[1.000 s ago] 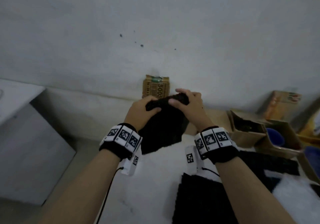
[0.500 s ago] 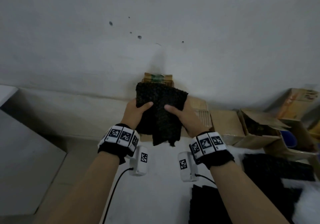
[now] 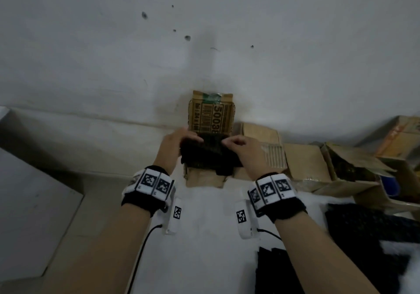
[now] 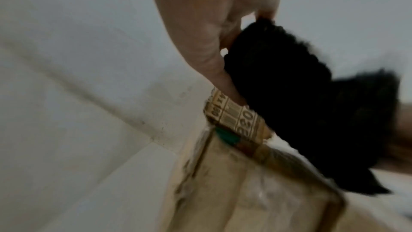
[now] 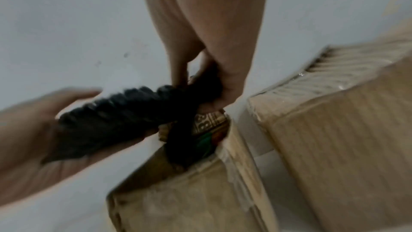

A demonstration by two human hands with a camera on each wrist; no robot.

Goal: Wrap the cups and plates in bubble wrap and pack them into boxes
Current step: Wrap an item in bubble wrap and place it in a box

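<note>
Since half a second ago: your bundle has come down from upright in front of the wall to the mouth of the box, and the view has shifted so more boxes show at right. Item one, black bubble-wrap bundle [image 3: 209,155], wrapped round something you cannot see, so cup or plate cannot be told; it sits at centre frame, low over the open brown cardboard box with a printed barcode flap [image 3: 210,116] standing against the white wall [image 3: 204,32]. Item two, your left hand [image 3: 172,145]: fingers curled round the bundle's left end, the palm under it in the right wrist view. Item three, your right hand [image 3: 241,148]: thumb and fingers pinch the wrap's right end, a loose tail hanging below toward the box. The hands are apart, one at each end, both clamped on the bundle. Item four, closed brown cardboard box [image 3: 263,139], just beside the open one at centre right; further open cardboard boxes [image 3: 354,168] at right edge. Item five, loose black bubble-wrap sheets [image 3: 363,230] on the white table [image 3: 204,237], lower right. Risks, as judged: the wrap looks unsecured, so letting go of one end early could let it unroll and drop the contents bare into the box. The hanging tail may snag on the upright flap or the box rim and pull the wrap open. Both wrist views are blurred, suggesting speed; a fast descent could knock a breakable piece against the cardboard edge.
</note>
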